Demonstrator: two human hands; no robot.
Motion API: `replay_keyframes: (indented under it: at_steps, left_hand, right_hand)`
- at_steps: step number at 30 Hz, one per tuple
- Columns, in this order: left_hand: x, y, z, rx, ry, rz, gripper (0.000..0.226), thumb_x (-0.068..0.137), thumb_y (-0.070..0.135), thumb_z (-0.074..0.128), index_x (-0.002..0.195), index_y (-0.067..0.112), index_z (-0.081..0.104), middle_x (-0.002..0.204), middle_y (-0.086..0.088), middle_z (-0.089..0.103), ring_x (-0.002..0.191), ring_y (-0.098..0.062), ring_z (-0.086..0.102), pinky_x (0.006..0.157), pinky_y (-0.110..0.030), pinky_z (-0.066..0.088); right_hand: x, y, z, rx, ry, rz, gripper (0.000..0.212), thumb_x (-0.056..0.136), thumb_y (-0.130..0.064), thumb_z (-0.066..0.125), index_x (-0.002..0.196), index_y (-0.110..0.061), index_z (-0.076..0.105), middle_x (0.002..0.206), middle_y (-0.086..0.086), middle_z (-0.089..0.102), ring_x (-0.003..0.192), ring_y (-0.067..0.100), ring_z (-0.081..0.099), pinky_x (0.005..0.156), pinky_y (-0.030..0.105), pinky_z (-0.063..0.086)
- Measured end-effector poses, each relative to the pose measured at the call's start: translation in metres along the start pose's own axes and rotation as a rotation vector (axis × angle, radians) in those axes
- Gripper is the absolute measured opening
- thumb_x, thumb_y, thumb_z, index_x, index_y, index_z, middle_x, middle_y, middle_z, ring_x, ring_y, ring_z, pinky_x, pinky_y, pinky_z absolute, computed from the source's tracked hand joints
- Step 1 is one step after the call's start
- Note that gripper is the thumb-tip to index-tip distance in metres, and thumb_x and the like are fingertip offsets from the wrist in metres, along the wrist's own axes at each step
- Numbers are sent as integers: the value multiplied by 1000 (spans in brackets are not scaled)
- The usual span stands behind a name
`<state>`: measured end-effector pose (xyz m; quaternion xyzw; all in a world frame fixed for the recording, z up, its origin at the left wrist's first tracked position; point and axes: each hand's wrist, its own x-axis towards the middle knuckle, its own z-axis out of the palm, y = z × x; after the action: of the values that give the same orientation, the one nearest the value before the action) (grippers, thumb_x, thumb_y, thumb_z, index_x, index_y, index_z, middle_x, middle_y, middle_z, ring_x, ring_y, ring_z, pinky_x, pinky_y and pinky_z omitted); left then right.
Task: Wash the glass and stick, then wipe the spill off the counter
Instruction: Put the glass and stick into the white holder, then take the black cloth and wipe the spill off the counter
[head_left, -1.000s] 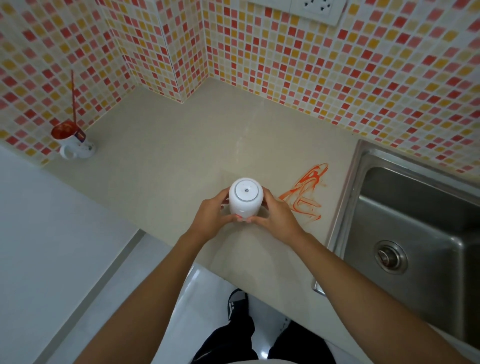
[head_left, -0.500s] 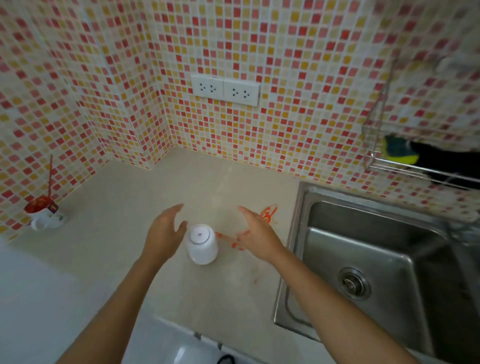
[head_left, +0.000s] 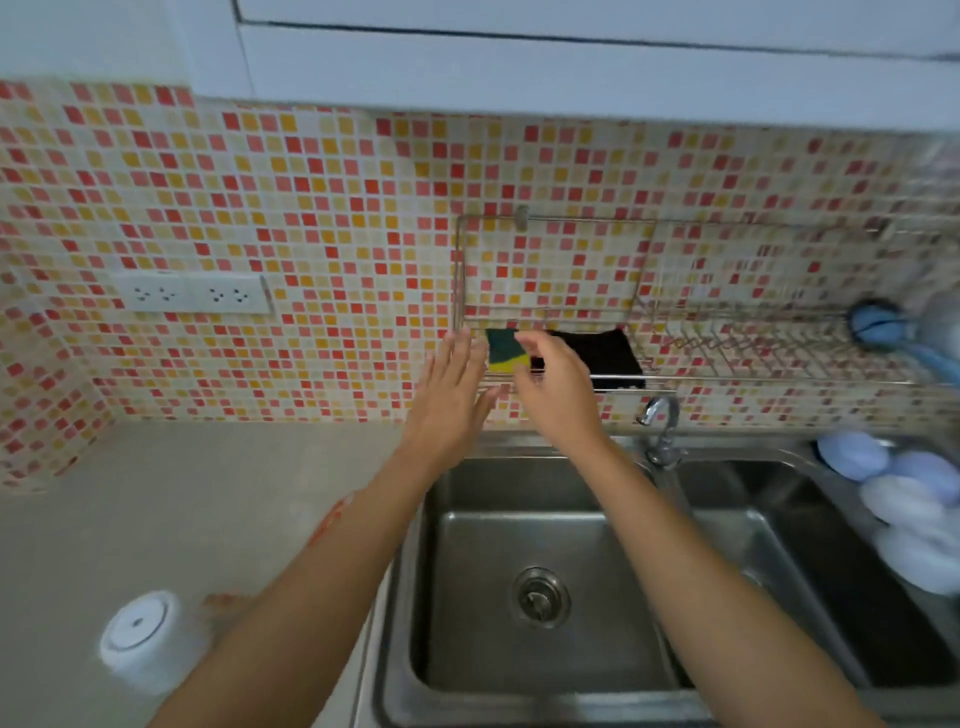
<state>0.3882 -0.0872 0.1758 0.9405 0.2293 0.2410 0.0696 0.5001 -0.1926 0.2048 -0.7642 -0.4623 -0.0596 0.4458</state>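
At wall rack above sink: both hands raised toward sponge. Left hand flat, fingers straight, empty. Right hand fingers loosely curled, not yet gripping. Glass inverted on counter, apparently washed. Spill unwiped; stick not visible.
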Motion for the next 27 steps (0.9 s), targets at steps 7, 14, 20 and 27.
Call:
replay_keyframes:
  at_steps: [7, 14, 20, 27]
  left_hand:
    - [47, 18, 51, 274, -163, -59, 71, 95, 59, 0, 146, 15, -20, 156, -6, -25, 141, -21, -27, 113, -38, -20]
    - [48, 12, 69, 386, -45, -83, 77, 98, 61, 3, 153, 7, 9, 161, -12, 8, 149, -29, 7, 118, -48, 3]
    - [46, 17, 68, 392, -29, -102, 77, 98, 61, 7, 153, 7, 3, 162, -10, 1, 149, -26, 1, 118, -46, -3]
    - [45, 21, 63, 307, -81, -124, 80, 94, 64, 8, 153, 13, -10, 161, -3, -15, 148, -20, -17, 118, -39, -14]
  right_hand:
    - [68, 80, -42, -177, -172, 133, 35, 96, -24, 56, 131, -16, 56, 131, 3, 60, 119, 22, 55, 97, 32, 44]
    - [111, 122, -14, -389, -702, 345, 113, 60, -87, 56, 152, -36, 14, 162, 1, 8, 147, 35, 10, 115, 62, 12]
    - [115, 120, -10, -442, -657, 175, 57, 94, -34, 60, 144, -12, 44, 147, 14, 45, 128, 32, 47, 105, 37, 42]
    - [98, 124, -19, -156, -121, 274, 34, 93, 1, 44, 113, -10, 69, 116, 11, 68, 98, 26, 64, 79, 28, 50]
